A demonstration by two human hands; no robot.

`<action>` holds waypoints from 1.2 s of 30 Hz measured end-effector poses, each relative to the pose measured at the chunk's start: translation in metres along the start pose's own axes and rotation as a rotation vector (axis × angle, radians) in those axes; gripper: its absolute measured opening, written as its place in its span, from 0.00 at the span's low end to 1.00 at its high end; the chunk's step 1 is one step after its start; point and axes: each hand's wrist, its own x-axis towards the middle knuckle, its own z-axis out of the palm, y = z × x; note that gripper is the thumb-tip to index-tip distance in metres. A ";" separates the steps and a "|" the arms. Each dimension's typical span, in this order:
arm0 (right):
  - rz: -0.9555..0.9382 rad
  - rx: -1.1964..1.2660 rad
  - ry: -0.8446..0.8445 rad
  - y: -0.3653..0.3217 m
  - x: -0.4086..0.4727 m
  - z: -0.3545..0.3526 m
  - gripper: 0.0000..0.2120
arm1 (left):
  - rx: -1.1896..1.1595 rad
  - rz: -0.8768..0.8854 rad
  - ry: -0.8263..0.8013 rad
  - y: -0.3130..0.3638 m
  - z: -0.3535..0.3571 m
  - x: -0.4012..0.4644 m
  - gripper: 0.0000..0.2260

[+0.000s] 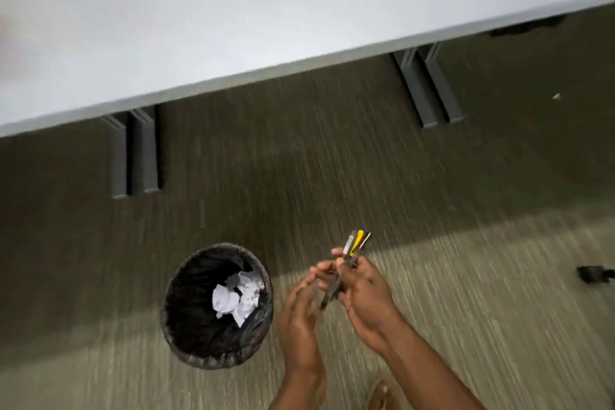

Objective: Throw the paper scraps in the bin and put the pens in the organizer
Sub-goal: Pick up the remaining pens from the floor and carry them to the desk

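Observation:
A round black bin (186, 336) with a black liner stands on the carpet at lower centre. Crumpled white paper scraps (238, 298) lie inside it. Just right of the bin, my right hand (364, 296) grips a bundle of pens (353, 246), one with a yellow part, their ends sticking up above my fingers. My left hand (299, 313) is beside it with fingers fairly straight, fingertips touching the lower part of the bundle. No organizer is in view. The picture is blurred by motion.
A long grey table (233, 27) crosses the top, its dark legs (136, 153) (429, 86) standing on the striped carpet. A small dark object (594, 274) lies on the floor at the right edge. A small pale scrap (556, 96) lies on the carpet at far right.

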 end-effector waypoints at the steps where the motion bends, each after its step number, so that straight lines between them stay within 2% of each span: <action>1: -0.015 -0.015 -0.033 -0.010 -0.020 0.019 0.08 | -0.147 -0.065 -0.001 0.025 0.001 -0.018 0.11; 4: -0.055 -0.072 -0.118 -0.040 -0.077 0.074 0.08 | -0.468 -0.096 -0.011 0.100 0.002 -0.063 0.15; 7: -0.099 -0.116 -0.219 -0.071 -0.129 0.130 0.09 | -0.630 -0.068 -0.011 0.176 -0.009 -0.098 0.23; 11: -0.157 -0.161 -0.371 -0.103 -0.181 0.202 0.09 | -0.664 0.037 -0.088 0.251 -0.036 -0.129 0.28; 15: -0.206 -0.191 -0.475 -0.124 -0.206 0.267 0.08 | -0.668 0.140 -0.066 0.303 -0.076 -0.140 0.29; 18: -0.222 -0.228 -0.505 -0.131 -0.218 0.315 0.08 | -0.573 0.170 -0.010 0.325 -0.117 -0.132 0.25; 24: -0.223 -0.363 -0.605 -0.133 -0.233 0.411 0.09 | -0.225 0.289 0.083 0.374 -0.187 -0.099 0.19; 28: -0.244 -0.490 -0.586 -0.127 -0.225 0.461 0.10 | -0.054 0.356 0.138 0.414 -0.223 -0.076 0.10; 33: -0.340 -0.695 -0.557 -0.124 -0.199 0.509 0.09 | 0.159 0.429 0.239 0.458 -0.255 -0.055 0.14; 36: -0.432 -0.833 -0.547 -0.128 -0.178 0.536 0.10 | 0.307 0.464 0.312 0.486 -0.270 -0.041 0.20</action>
